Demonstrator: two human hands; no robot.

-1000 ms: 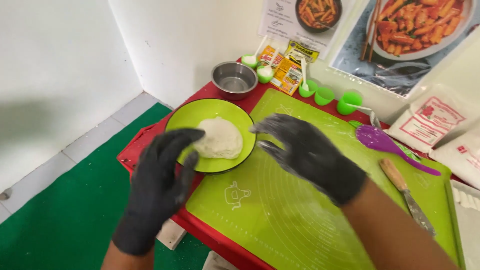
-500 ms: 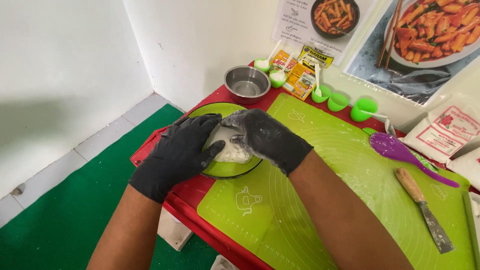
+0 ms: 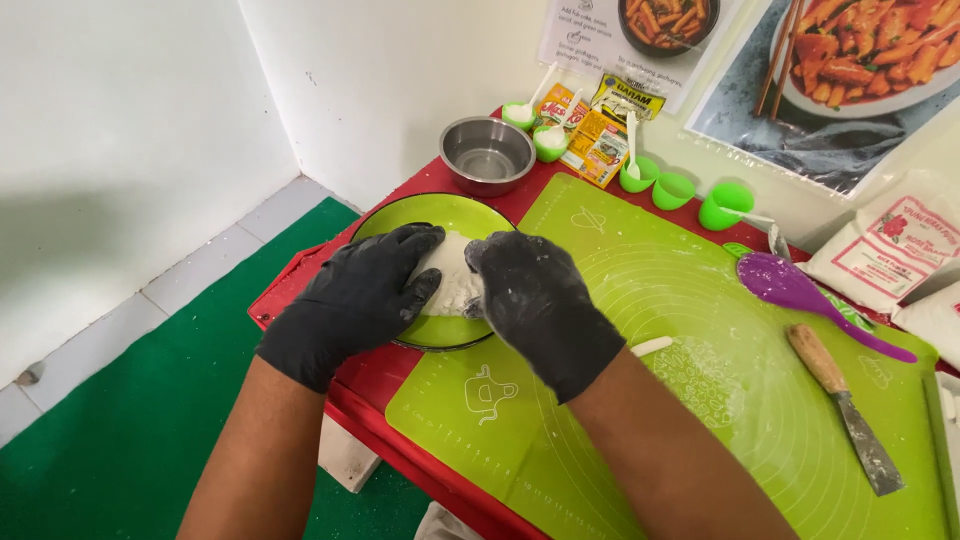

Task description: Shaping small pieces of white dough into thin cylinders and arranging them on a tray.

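The green bowl stands on the red table, and all places here are told from this bowl. Inside the bowl lies a lump of white dough, a little toward the near side. The left hand, in a black glove, comes over the left rim of the bowl and its fingers curl around the left side of the dough, grasping it. The right hand, also in a black glove with some flour on it, comes from the right side of the bowl and closes on the right side of the dough, so the dough is held between both hands. Just to the right of the bowl, touching or nearly under its edge, lies a green silicone mat. Behind the bowl, near the wall, stands a small steel bowl. Further right from the bowl, on the far edge of the mat, stand small green cups. Well to the right of the bowl, on the mat, lie a purple spatula and a scraper with wooden handle.
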